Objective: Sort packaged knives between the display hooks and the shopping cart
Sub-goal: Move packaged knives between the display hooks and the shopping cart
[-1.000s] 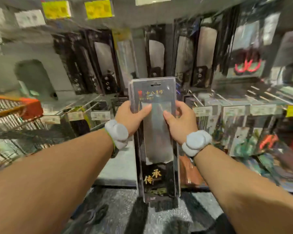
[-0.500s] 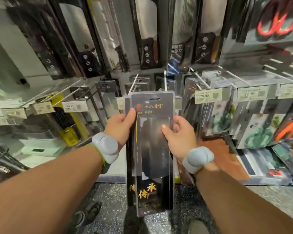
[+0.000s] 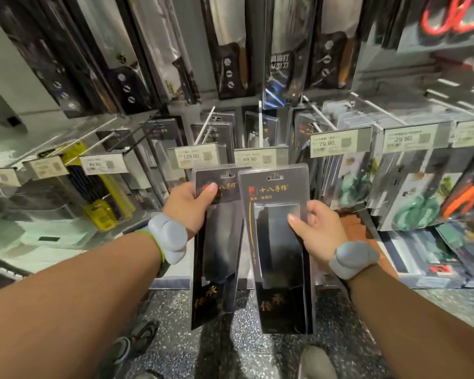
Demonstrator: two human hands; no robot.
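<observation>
now each hand grips one knife pack: left hand [image 3: 187, 205] the left pack [image 3: 216, 242] (seemingly behind), right hand [image 3: 316, 231] the right pack [image 3: 277, 250].

I hold two packaged knives upright before the display. My left hand [image 3: 185, 207] grips the left knife pack [image 3: 216, 247] near its top, thumb on its front. My right hand [image 3: 316, 231] grips the right knife pack [image 3: 278, 242] at its right edge, thumb on the clear blister. The right pack overlaps the left pack's right edge. Behind them, display hooks [image 3: 260, 124] jut out above price tags [image 3: 260, 159], with more knife packs hanging. My shoes [image 3: 129, 348] stand on speckled floor [image 3: 203, 351].
</observation>
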